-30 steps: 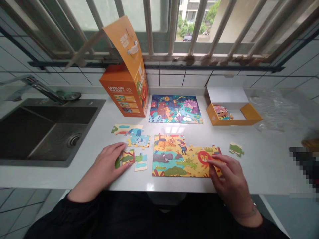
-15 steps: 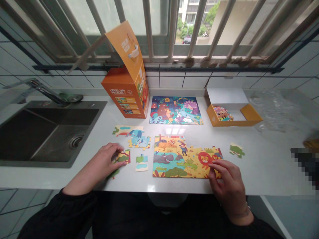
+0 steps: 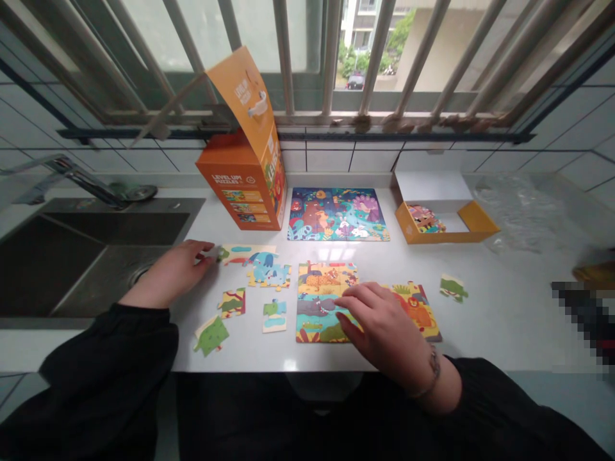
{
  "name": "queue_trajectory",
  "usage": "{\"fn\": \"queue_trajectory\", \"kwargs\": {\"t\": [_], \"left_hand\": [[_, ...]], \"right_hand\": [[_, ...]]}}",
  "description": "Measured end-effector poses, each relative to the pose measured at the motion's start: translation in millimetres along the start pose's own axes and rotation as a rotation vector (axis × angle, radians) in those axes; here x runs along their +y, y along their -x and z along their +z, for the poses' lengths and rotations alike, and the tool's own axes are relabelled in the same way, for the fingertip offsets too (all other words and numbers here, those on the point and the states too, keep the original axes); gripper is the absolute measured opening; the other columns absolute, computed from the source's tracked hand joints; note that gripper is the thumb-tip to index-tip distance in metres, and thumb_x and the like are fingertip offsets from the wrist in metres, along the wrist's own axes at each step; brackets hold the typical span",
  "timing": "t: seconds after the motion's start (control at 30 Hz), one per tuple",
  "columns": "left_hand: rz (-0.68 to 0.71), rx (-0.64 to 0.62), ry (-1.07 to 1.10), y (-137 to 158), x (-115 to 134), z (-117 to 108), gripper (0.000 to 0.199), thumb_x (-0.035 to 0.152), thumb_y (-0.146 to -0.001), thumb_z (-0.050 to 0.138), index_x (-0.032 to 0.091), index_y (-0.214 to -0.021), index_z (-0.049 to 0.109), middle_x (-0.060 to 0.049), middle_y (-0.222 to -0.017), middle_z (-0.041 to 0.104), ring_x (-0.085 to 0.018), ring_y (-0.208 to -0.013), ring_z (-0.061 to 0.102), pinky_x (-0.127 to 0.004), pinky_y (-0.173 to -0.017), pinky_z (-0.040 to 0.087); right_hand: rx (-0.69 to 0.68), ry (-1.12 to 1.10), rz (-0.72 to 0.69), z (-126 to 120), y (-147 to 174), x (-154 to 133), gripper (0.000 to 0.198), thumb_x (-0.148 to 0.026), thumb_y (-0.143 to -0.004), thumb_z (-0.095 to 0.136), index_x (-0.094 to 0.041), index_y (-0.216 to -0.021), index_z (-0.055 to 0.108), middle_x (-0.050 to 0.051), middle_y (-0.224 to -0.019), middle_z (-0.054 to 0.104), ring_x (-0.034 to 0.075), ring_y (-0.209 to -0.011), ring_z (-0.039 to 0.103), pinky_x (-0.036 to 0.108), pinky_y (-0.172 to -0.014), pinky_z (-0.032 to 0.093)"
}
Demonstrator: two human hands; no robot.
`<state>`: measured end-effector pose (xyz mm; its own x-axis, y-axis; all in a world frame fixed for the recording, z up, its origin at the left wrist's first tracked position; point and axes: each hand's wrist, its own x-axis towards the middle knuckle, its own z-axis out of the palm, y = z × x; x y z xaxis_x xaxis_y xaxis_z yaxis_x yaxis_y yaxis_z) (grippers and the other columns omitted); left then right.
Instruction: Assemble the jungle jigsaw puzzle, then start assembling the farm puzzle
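My left hand (image 3: 175, 272) is at the counter left of some joined puzzle pieces with a blue elephant (image 3: 269, 272). Its fingers are apart, the tips just short of the strip's left end, and nothing shows between them. Over the partly assembled safari puzzle (image 3: 314, 304) hovers my right hand (image 3: 384, 330), thumb and fingers apart and holding nothing visible. It hides the middle of the puzzle, between the hippo and the lions. Loose puzzle pieces lie nearby: a green-and-red one (image 3: 233, 303), a green one (image 3: 212, 336) and a green-and-blue one (image 3: 275, 316).
Behind lies a finished dark forest puzzle (image 3: 339, 214). An orange puzzle box (image 3: 240, 186) stands open to its left. A yellow box (image 3: 446, 234) with pieces inside, clear plastic (image 3: 516, 211) and another puzzle piece (image 3: 453, 288) are at right. The sink (image 3: 168, 282) borders the left.
My left hand has left the green-and-red piece and moved up and left. My right hand has slid left from the lions to the puzzle's middle. The right end of the puzzle now shows.
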<state>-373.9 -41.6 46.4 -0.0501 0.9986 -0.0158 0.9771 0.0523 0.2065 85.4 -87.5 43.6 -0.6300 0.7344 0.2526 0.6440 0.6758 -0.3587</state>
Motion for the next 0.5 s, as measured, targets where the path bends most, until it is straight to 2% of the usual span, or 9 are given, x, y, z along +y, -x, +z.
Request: {"fn": "queue_trajectory", "kwargs": {"t": [0.1, 0.2, 0.33, 0.5], "left_hand": [[-0.052, -0.12, -0.087, -10.8, 3.5, -5.7, 0.053, 0.045, -0.099, 0.05, 0.006, -0.127, 0.072, -0.014, -0.112, 0.079, -0.029, -0.094, 0.074, -0.036, -0.087, 0.056], [-0.063, -0.142, -0.082, -2.4, 7.6, -8.9, 0.054, 0.054, -0.097, 0.052, 0.01, -0.118, 0.076, -0.015, -0.109, 0.079, -0.031, -0.093, 0.075, -0.038, -0.084, 0.056], [-0.022, -0.155, 0.054, 26.9, 7.8, -1.1, 0.062, 0.076, -0.091, 0.061, 0.02, -0.113, 0.078, -0.013, -0.109, 0.08, -0.033, -0.093, 0.075, -0.041, -0.085, 0.059], [0.125, -0.164, 0.2, 58.9, 6.4, 26.5, 0.069, 0.082, -0.082, 0.073, 0.022, -0.115, 0.079, -0.013, -0.118, 0.076, -0.033, -0.101, 0.074, -0.044, -0.093, 0.06]], "right_hand": [[-0.174, 0.055, -0.006, 3.7, -37.2, -17.6, 0.017, -0.029, -0.109, 0.062, -0.02, -0.114, 0.075, 0.011, -0.115, 0.074, 0.031, -0.11, 0.065, 0.048, -0.095, 0.052], [-0.296, 0.1, -0.009, 11.3, -56.4, -31.4, 0.016, -0.03, -0.107, 0.064, -0.018, -0.11, 0.074, 0.013, -0.117, 0.072, 0.032, -0.112, 0.063, 0.047, -0.094, 0.051], [-0.395, 0.063, 0.003, 22.8, -57.4, -45.4, 0.017, -0.034, -0.105, 0.068, -0.02, -0.113, 0.074, 0.011, -0.118, 0.072, 0.032, -0.112, 0.062, 0.046, -0.094, 0.05], [-0.428, 0.041, 0.046, 36.4, -45.5, -52.4, 0.019, -0.033, -0.104, 0.07, -0.02, -0.117, 0.074, 0.011, -0.12, 0.072, 0.032, -0.113, 0.062, 0.045, -0.094, 0.05]]}}
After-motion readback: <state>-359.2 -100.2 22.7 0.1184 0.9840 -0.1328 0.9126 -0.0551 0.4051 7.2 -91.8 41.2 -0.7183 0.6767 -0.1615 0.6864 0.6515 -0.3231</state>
